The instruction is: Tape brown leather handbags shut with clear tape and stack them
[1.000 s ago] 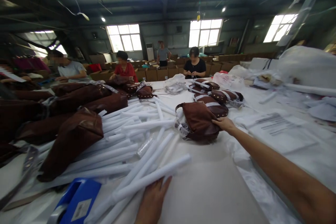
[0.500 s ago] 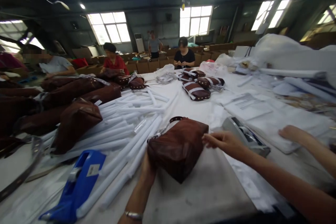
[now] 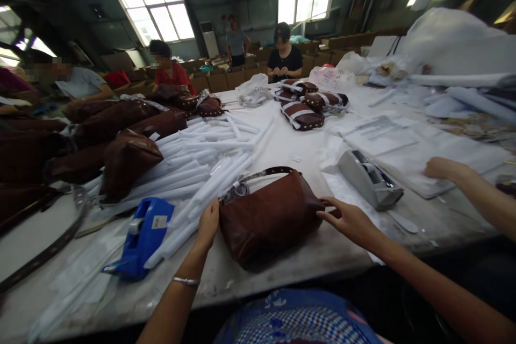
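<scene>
A brown leather handbag [image 3: 270, 220] rests on the table in front of me, its long side facing me. Its studded strap [image 3: 274, 171] arches behind it, partly wrapped in clear film. My left hand [image 3: 208, 224], a silver bangle on its wrist, grips the bag's left end; some of its fingers are hidden behind it. At the opposite end, my right hand [image 3: 350, 221] pinches the upper right corner between thumb and fingers. A grey tape dispenser [image 3: 368, 180] stands just beyond my right hand. To the left of my left hand sits a blue tape dispenser [image 3: 145, 236].
White rolled tubes [image 3: 189, 166] lie heaped left of the bag, beside piled brown bags [image 3: 133, 161]. Strapped bags [image 3: 302, 115] sit farther back. Another person's hand [image 3: 443, 168] rests on plastic sheets [image 3: 387, 134] at right. Co-workers [image 3: 284, 59] are across the table.
The handbag has turned from end-on to broadside and now sits lower on the table. My left hand has shifted from beneath it to its left end. The view has tilted down.
</scene>
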A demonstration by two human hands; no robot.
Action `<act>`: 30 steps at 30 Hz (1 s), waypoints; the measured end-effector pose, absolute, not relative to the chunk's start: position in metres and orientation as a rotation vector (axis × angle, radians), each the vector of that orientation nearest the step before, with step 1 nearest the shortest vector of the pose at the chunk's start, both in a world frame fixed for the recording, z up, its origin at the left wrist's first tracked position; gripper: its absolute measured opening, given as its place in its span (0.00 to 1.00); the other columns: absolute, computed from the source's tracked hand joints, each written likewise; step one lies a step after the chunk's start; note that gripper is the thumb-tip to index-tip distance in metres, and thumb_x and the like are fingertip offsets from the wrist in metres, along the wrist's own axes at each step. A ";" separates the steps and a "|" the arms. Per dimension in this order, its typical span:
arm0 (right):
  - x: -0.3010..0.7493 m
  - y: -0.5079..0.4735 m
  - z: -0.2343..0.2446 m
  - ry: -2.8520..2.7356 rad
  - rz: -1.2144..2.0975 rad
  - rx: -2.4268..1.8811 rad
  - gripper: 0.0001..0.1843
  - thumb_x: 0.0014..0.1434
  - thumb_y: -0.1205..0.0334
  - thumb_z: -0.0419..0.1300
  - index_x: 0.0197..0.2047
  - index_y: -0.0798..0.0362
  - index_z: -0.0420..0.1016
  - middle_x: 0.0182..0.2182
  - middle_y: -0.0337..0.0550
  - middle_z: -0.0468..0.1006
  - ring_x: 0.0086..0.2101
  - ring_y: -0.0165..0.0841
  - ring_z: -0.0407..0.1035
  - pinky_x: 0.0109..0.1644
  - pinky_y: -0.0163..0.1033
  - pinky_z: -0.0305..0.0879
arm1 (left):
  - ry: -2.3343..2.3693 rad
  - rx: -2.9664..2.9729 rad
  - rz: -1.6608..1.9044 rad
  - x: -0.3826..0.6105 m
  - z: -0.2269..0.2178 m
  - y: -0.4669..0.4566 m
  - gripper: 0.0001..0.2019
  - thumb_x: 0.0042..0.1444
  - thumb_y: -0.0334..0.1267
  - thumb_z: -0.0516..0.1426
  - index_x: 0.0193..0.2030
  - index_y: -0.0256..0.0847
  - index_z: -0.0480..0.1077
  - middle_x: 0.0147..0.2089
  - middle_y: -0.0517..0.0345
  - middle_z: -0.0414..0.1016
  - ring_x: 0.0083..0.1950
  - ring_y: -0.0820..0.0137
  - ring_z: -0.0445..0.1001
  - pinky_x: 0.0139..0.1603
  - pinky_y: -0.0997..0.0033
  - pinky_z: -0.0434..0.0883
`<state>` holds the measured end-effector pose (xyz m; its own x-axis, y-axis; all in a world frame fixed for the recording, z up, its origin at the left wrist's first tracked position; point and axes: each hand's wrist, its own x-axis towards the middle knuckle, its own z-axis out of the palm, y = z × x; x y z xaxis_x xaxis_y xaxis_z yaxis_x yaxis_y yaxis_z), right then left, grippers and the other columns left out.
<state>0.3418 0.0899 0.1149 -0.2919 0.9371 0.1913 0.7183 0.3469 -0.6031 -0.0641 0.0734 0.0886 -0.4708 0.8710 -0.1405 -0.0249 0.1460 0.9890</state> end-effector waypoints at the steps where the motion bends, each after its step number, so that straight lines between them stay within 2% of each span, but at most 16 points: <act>1: 0.344 0.083 0.122 -2.124 0.430 -1.411 0.25 0.63 0.44 0.59 0.59 0.46 0.70 0.50 0.47 0.80 0.42 0.44 0.79 0.47 0.51 0.78 | 1.695 0.877 1.417 -0.068 0.094 0.066 0.12 0.55 0.44 0.61 0.41 0.39 0.78 0.51 0.48 0.80 0.61 0.53 0.73 0.64 0.53 0.67; 2: 0.343 0.078 0.129 -2.163 0.307 -1.350 0.26 0.64 0.46 0.59 0.62 0.46 0.68 0.55 0.48 0.77 0.49 0.46 0.76 0.53 0.53 0.76 | 1.763 0.929 1.401 -0.069 0.102 0.059 0.11 0.54 0.42 0.63 0.42 0.40 0.79 0.55 0.50 0.79 0.62 0.53 0.72 0.66 0.53 0.64; 4: 0.334 0.077 0.141 -2.312 0.137 -1.158 0.33 0.63 0.48 0.61 0.68 0.47 0.61 0.65 0.49 0.66 0.62 0.48 0.64 0.64 0.55 0.65 | 1.895 1.151 1.363 -0.061 0.120 0.043 0.14 0.55 0.42 0.63 0.48 0.44 0.78 0.61 0.53 0.75 0.62 0.55 0.72 0.69 0.53 0.61; 7: 0.308 0.089 0.149 -2.613 0.055 -0.856 0.46 0.58 0.52 0.67 0.73 0.47 0.50 0.71 0.49 0.53 0.69 0.49 0.47 0.72 0.60 0.49 | 1.892 1.835 1.150 -0.028 0.144 0.019 0.21 0.61 0.47 0.58 0.60 0.47 0.71 0.61 0.54 0.75 0.61 0.59 0.74 0.66 0.55 0.67; 8: 0.300 0.094 0.149 -2.691 0.053 -0.780 0.50 0.56 0.52 0.70 0.74 0.48 0.47 0.72 0.49 0.51 0.70 0.49 0.44 0.73 0.61 0.46 | 1.806 2.054 1.031 -0.014 0.147 0.012 0.26 0.60 0.50 0.59 0.64 0.47 0.67 0.62 0.52 0.74 0.63 0.58 0.72 0.65 0.56 0.68; 10: 0.287 0.104 0.146 -2.796 0.090 -0.680 0.57 0.52 0.53 0.72 0.74 0.49 0.43 0.72 0.50 0.48 0.70 0.49 0.41 0.73 0.61 0.44 | 1.665 2.355 0.802 0.012 0.146 0.001 0.43 0.52 0.52 0.65 0.71 0.43 0.56 0.69 0.46 0.65 0.68 0.55 0.65 0.67 0.53 0.67; 12: 0.281 0.111 0.140 -2.844 0.143 -0.625 0.60 0.50 0.52 0.73 0.75 0.49 0.41 0.72 0.50 0.48 0.70 0.47 0.43 0.73 0.59 0.46 | 1.663 2.489 0.630 0.030 0.137 -0.005 0.53 0.46 0.48 0.70 0.74 0.41 0.47 0.73 0.42 0.56 0.72 0.52 0.58 0.67 0.49 0.66; 13: 0.281 0.113 0.137 -2.853 0.160 -0.612 0.60 0.50 0.52 0.73 0.75 0.48 0.41 0.72 0.50 0.48 0.70 0.46 0.45 0.72 0.57 0.48 | 1.695 2.508 0.575 0.035 0.130 -0.007 0.53 0.46 0.43 0.70 0.74 0.41 0.45 0.74 0.42 0.54 0.73 0.53 0.56 0.68 0.48 0.66; 16: 0.282 0.112 0.124 -2.831 0.140 -0.617 0.57 0.52 0.54 0.73 0.74 0.47 0.43 0.72 0.48 0.50 0.69 0.46 0.49 0.71 0.55 0.53 | 1.796 2.505 0.516 0.041 0.113 -0.010 0.47 0.52 0.32 0.66 0.74 0.41 0.45 0.74 0.47 0.55 0.73 0.57 0.56 0.69 0.50 0.65; 19: 0.284 0.105 0.107 -2.734 0.059 -0.651 0.50 0.57 0.60 0.69 0.74 0.47 0.43 0.70 0.47 0.56 0.67 0.45 0.53 0.69 0.53 0.59 | 1.869 2.512 0.570 0.045 0.099 -0.014 0.39 0.58 0.26 0.58 0.74 0.43 0.48 0.72 0.52 0.57 0.73 0.59 0.58 0.69 0.48 0.64; 22: 0.284 0.096 0.089 -2.616 0.013 -0.670 0.41 0.65 0.63 0.61 0.74 0.46 0.44 0.67 0.45 0.62 0.65 0.41 0.58 0.67 0.50 0.63 | 1.905 2.543 0.658 0.050 0.086 -0.017 0.35 0.61 0.22 0.50 0.73 0.45 0.49 0.71 0.55 0.61 0.71 0.60 0.61 0.68 0.47 0.65; 25: 0.283 0.091 0.078 -2.559 0.022 -0.673 0.35 0.68 0.65 0.54 0.73 0.42 0.46 0.65 0.42 0.66 0.63 0.39 0.62 0.66 0.48 0.65 | 1.894 2.592 0.707 0.052 0.078 -0.018 0.36 0.60 0.20 0.46 0.74 0.46 0.47 0.69 0.54 0.64 0.69 0.60 0.65 0.65 0.49 0.69; 27: 0.283 0.090 0.077 -2.547 0.041 -0.673 0.34 0.68 0.65 0.54 0.73 0.40 0.48 0.64 0.41 0.67 0.62 0.39 0.64 0.65 0.48 0.67 | 1.889 2.610 0.693 0.051 0.079 -0.019 0.37 0.60 0.20 0.46 0.74 0.47 0.46 0.68 0.53 0.65 0.67 0.60 0.67 0.64 0.50 0.70; 30: 0.283 0.095 0.090 -2.587 0.090 -0.657 0.35 0.65 0.64 0.59 0.72 0.44 0.53 0.64 0.44 0.67 0.61 0.41 0.66 0.63 0.49 0.69 | 1.926 2.586 0.603 0.054 0.089 -0.018 0.38 0.59 0.22 0.50 0.75 0.46 0.45 0.68 0.51 0.65 0.66 0.57 0.69 0.62 0.52 0.72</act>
<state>0.2829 0.0950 0.0902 -0.7767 0.4660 0.4237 0.4356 0.8833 -0.1732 0.0540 -0.0179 0.0887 0.2464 0.8959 0.3697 0.9468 -0.3041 0.1059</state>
